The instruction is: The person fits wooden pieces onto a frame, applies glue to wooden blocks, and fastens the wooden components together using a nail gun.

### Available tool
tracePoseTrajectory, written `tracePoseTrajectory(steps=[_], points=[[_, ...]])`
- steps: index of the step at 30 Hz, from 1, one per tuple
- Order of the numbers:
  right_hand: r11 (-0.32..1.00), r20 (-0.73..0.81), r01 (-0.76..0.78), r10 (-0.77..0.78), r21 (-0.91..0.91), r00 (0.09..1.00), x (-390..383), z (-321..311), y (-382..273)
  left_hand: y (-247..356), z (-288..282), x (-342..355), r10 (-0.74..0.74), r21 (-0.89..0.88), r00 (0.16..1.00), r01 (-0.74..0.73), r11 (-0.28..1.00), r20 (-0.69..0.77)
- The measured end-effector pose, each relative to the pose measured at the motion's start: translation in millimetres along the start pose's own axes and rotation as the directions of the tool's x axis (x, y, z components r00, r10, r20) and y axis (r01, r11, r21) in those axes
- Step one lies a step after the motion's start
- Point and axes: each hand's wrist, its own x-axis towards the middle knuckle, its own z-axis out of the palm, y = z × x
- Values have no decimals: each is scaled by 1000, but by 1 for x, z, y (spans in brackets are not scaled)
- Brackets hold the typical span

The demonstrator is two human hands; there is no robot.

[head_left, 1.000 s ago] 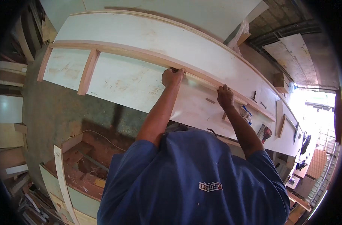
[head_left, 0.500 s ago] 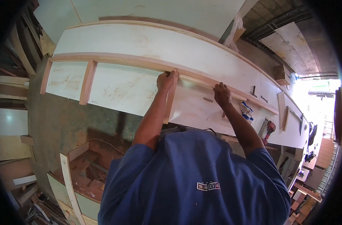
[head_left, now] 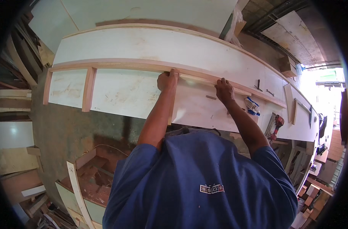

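A long wooden rail (head_left: 132,65) lies across the white worktop (head_left: 124,89), with short crosspieces joined to it at the left. My left hand (head_left: 166,81) is closed around the far end of a middle crosspiece (head_left: 172,108), where it meets the rail; my forearm partly hides this piece. Along the near side of the rail runs a thin, pale wooden strip (head_left: 198,79). My right hand (head_left: 224,91) grips this strip farther right, fingers curled over it against the rail. A small wood offcut (head_left: 211,97) lies between my hands.
Right of my right hand are a blue-and-white plastic packet (head_left: 252,106) and a red-and-black nail gun (head_left: 276,126). A hammer (head_left: 258,85) rests beyond the rail. A crate of scraps (head_left: 84,156) stands below left, with stacked boards (head_left: 14,134) along the left side.
The view has shifted slightly. Both hands keep their places on the crosspiece and the strip, with the right hand's fingers bent a little differently.
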Motion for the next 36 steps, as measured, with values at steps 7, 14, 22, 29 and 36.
tracePoseTrajectory(steps=[7, 14, 22, 29, 36], points=[[995, 18, -85, 84, 47, 996, 4, -5, -5, -74, 1, 61, 55, 38, 998, -53, 998, -43], [964, -250, -193, 235, 182, 939, -38, -5, 32, -25, -2, -41, 728, 339, 679, -665, 666, -99], [868, -392, -342, 473, 360, 789, -158, -29, 103, 16, 122, -112, 760, 436, 501, -842, 318, 414], [775, -286, -403, 578, 486, 764, -276, -41, 181, 56, 246, -149, 667, 508, 426, -858, 82, 611], [702, -115, -426, 582, 571, 805, -359, -20, 238, 55, 297, -140, 682, 577, 426, -817, 6, 595]])
